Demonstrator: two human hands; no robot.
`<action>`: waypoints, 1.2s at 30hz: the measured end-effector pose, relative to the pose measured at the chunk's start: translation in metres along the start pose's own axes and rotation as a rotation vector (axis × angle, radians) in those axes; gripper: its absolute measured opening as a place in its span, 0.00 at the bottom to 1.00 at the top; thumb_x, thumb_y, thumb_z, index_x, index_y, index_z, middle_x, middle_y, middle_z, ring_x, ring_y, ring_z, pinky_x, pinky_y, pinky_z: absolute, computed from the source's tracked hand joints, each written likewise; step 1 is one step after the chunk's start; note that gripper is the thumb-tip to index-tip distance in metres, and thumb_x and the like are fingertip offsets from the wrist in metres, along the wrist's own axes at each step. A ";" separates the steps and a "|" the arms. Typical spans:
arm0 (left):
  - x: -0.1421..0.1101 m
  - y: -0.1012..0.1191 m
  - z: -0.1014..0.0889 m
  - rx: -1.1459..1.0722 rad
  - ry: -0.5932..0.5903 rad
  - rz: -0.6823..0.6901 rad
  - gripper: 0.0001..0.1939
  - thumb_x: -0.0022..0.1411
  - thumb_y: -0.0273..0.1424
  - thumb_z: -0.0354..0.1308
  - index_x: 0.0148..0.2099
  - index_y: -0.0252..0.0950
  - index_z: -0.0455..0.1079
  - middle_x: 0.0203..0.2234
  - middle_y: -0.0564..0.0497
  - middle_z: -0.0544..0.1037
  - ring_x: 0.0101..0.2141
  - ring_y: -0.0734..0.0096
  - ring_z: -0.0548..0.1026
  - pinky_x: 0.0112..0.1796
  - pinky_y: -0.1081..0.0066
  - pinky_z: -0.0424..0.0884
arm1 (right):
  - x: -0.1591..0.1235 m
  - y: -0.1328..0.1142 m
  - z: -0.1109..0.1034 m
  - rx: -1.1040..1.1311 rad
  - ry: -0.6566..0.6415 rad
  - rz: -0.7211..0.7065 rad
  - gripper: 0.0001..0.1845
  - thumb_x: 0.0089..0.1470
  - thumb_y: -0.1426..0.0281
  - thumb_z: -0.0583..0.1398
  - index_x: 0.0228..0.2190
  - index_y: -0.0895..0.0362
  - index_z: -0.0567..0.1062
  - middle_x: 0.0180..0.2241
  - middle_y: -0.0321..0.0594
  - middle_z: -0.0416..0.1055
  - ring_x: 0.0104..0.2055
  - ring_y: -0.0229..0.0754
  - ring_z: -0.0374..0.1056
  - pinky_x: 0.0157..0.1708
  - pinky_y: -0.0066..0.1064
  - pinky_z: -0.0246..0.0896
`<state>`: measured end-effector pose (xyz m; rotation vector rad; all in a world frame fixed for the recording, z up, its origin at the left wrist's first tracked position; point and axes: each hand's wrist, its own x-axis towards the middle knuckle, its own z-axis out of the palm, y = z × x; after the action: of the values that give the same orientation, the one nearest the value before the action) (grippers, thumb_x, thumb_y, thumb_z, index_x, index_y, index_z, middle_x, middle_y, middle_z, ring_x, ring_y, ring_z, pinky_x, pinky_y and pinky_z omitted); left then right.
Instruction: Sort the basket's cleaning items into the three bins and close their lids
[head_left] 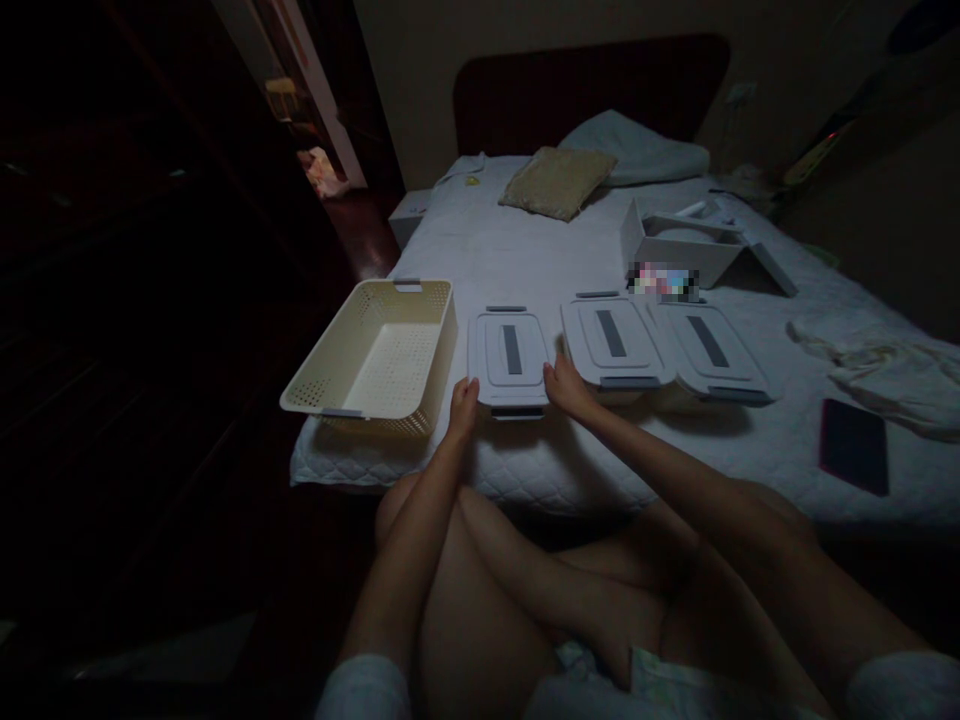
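Observation:
A white lidded storage box [510,358] with a grey handle strip sits near the bed's front edge. My left hand [463,402] rests against its near left corner with the fingers curled on the rim. At the near right corner my right hand [566,385] grips the box the same way. Two more white lidded boxes [616,342] [712,352] stand in a row to the right. To the left, an empty cream perforated basket [379,350] sits at the bed corner.
The white quilted bed [525,250] holds a tan pillow [556,180], a white pillow [637,145], an open white box [686,245], crumpled cloth [885,365] and a dark phone [853,445]. My bare knees are below the bed edge. Dark furniture stands left.

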<state>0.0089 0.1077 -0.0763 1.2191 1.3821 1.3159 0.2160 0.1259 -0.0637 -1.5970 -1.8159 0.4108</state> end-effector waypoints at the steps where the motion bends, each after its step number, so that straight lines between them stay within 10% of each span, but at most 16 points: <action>1: -0.001 0.002 -0.001 0.045 -0.018 0.019 0.15 0.58 0.43 0.48 0.27 0.37 0.60 0.24 0.54 0.65 0.30 0.72 0.67 0.36 0.70 0.65 | -0.003 -0.002 -0.002 -0.016 0.014 -0.027 0.19 0.57 0.66 0.45 0.43 0.65 0.65 0.42 0.59 0.66 0.48 0.53 0.62 0.48 0.49 0.58; 5: -0.006 0.009 -0.008 0.366 0.010 0.127 0.14 0.60 0.41 0.46 0.32 0.36 0.61 0.28 0.50 0.68 0.32 0.67 0.69 0.38 0.65 0.66 | -0.025 -0.016 -0.014 -0.086 0.096 -0.229 0.21 0.58 0.64 0.46 0.47 0.65 0.64 0.51 0.60 0.59 0.57 0.52 0.55 0.53 0.49 0.54; 9: -0.014 0.024 -0.019 0.635 0.107 0.547 0.16 0.59 0.39 0.50 0.46 0.34 0.60 0.47 0.37 0.66 0.50 0.59 0.65 0.49 0.57 0.62 | -0.046 -0.022 -0.025 -0.172 0.043 -0.471 0.19 0.58 0.65 0.49 0.47 0.61 0.66 0.51 0.56 0.61 0.54 0.50 0.59 0.52 0.46 0.58; 14: -0.023 0.038 -0.032 0.823 -0.200 0.933 0.27 0.51 0.45 0.59 0.49 0.37 0.60 0.53 0.39 0.63 0.57 0.53 0.57 0.54 0.51 0.57 | -0.054 -0.014 -0.023 -0.252 -0.089 -0.694 0.21 0.56 0.61 0.53 0.46 0.62 0.68 0.46 0.56 0.66 0.50 0.51 0.62 0.48 0.45 0.61; 20: -0.021 0.033 -0.026 0.997 -0.461 0.881 0.28 0.48 0.39 0.61 0.50 0.34 0.61 0.49 0.38 0.65 0.55 0.49 0.57 0.54 0.48 0.56 | -0.048 -0.012 -0.024 -0.290 -0.197 -0.700 0.28 0.52 0.56 0.56 0.48 0.63 0.66 0.46 0.57 0.65 0.49 0.53 0.61 0.48 0.47 0.59; 26: -0.022 0.032 -0.013 1.135 -0.394 0.876 0.11 0.55 0.20 0.49 0.41 0.35 0.65 0.42 0.41 0.67 0.48 0.56 0.63 0.51 0.53 0.61 | -0.046 -0.023 -0.024 -0.402 -0.221 -0.672 0.21 0.50 0.67 0.59 0.46 0.62 0.67 0.43 0.54 0.65 0.44 0.52 0.60 0.45 0.44 0.57; 36: -0.032 0.048 -0.018 1.153 -0.440 0.787 0.13 0.49 0.26 0.58 0.38 0.36 0.62 0.41 0.44 0.66 0.44 0.57 0.61 0.43 0.59 0.66 | -0.050 -0.035 -0.027 -0.535 -0.235 -0.668 0.16 0.47 0.70 0.58 0.39 0.64 0.68 0.38 0.53 0.65 0.40 0.51 0.58 0.39 0.39 0.55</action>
<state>0.0013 0.0716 -0.0285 2.8312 1.3602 0.4933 0.2087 0.0656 -0.0360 -1.1632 -2.6521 -0.2261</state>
